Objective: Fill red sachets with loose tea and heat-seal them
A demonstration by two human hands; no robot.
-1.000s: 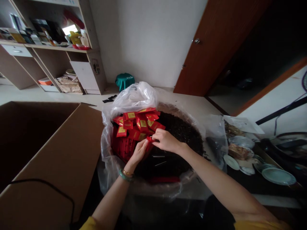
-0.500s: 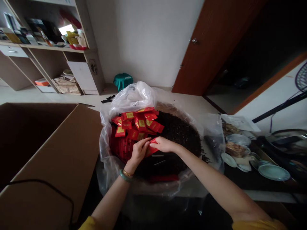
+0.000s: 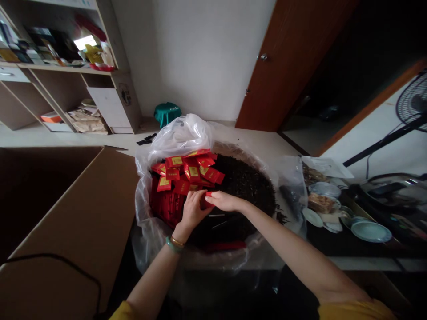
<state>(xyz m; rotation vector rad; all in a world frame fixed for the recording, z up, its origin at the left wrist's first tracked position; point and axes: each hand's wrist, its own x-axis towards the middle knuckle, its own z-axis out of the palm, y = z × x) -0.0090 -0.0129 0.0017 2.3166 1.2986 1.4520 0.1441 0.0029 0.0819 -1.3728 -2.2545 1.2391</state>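
Note:
A small red packet (image 3: 207, 200) is held between my two hands, mostly covered by the fingers. My left hand (image 3: 194, 208) wraps round its left side, and my right hand (image 3: 223, 201) pinches its right end. Below them lies a heap of dark dried leaves, looking like loose tea (image 3: 250, 186), in a round basin lined with a clear plastic bag (image 3: 143, 222). Several filled red packets with yellow labels (image 3: 193, 171) are piled at the back left of the leaves. In front of that pile stand rows of flat red packets (image 3: 165, 206). Two thin metallic strips (image 3: 218, 221) rest on the leaves.
An open cardboard box (image 3: 83, 213) stands on the left. To the right, a low table holds a pale green dish (image 3: 371, 231), lids and plastic-wrapped items. Behind are a shelf unit (image 3: 110, 104), a green-covered bin (image 3: 167, 114), a wooden door (image 3: 263, 84) and a fan (image 3: 413, 100).
The red packet has turned and is now more hidden, with my hands closer together around it. The whole view has shifted slightly.

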